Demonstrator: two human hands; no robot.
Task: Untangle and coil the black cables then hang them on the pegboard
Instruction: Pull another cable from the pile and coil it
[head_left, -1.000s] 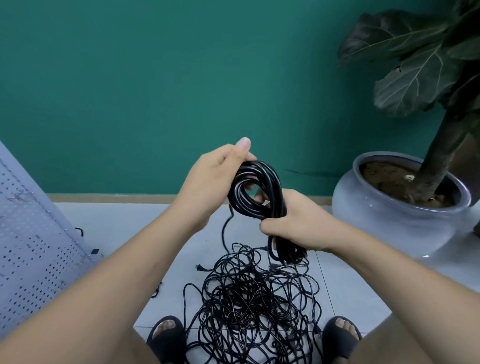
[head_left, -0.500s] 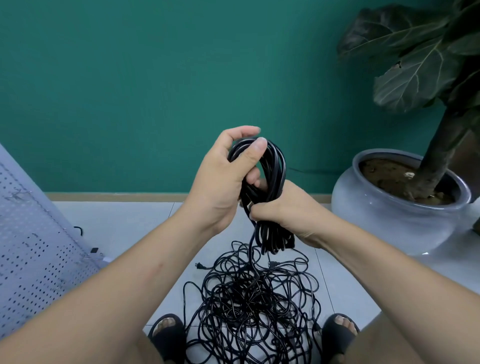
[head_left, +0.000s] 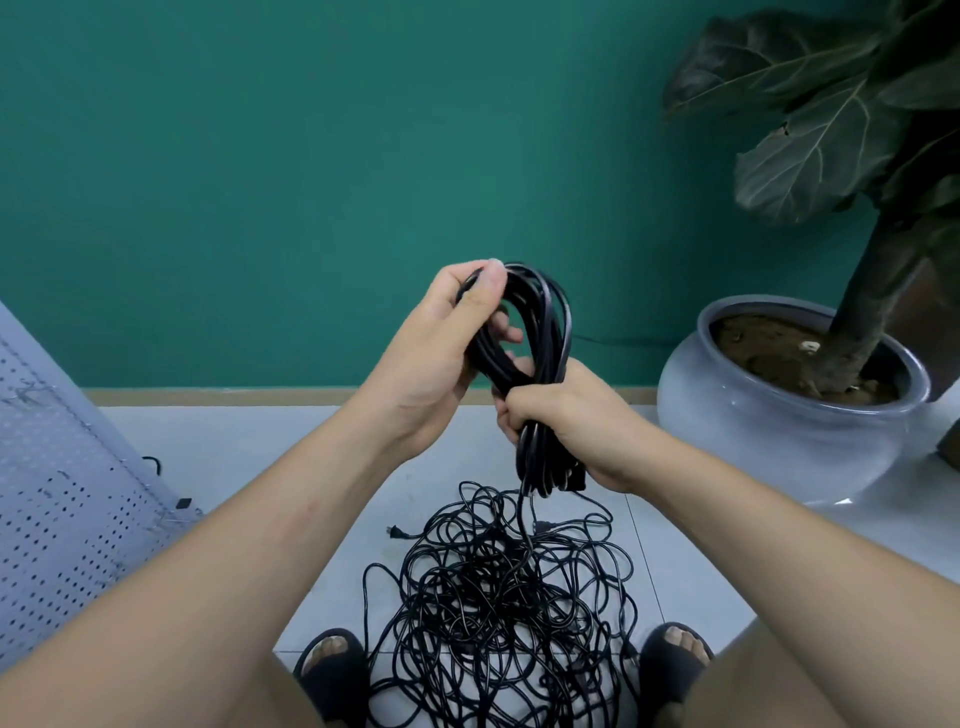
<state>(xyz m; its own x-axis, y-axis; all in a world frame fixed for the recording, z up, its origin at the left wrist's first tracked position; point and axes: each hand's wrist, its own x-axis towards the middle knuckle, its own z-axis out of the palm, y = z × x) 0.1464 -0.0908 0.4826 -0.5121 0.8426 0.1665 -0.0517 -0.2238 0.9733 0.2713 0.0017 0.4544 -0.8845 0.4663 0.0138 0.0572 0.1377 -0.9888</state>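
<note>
A coiled bundle of black cable (head_left: 545, 332) is held upright in front of me. My right hand (head_left: 571, 415) grips the coil around its lower middle, with the loop ends hanging below the fist. My left hand (head_left: 441, 343) holds the upper left side of the coil, thumb pressed on the top strands. One strand runs from the coil down into a large tangled heap of black cable (head_left: 498, 613) on the floor between my feet. A plug (head_left: 396, 531) sticks out at the heap's left. The grey pegboard (head_left: 57, 499) leans at the far left.
A big grey plant pot (head_left: 779, 431) with a leafy plant stands at the right against the green wall. My sandalled feet (head_left: 327, 670) flank the heap. Small black pieces (head_left: 183, 503) lie by the pegboard's foot on the pale tiled floor.
My left hand has slid from the coil's top over to its upper left side, laying the strand on. The right hand and coil shifted slightly; the coil now stands taller.
</note>
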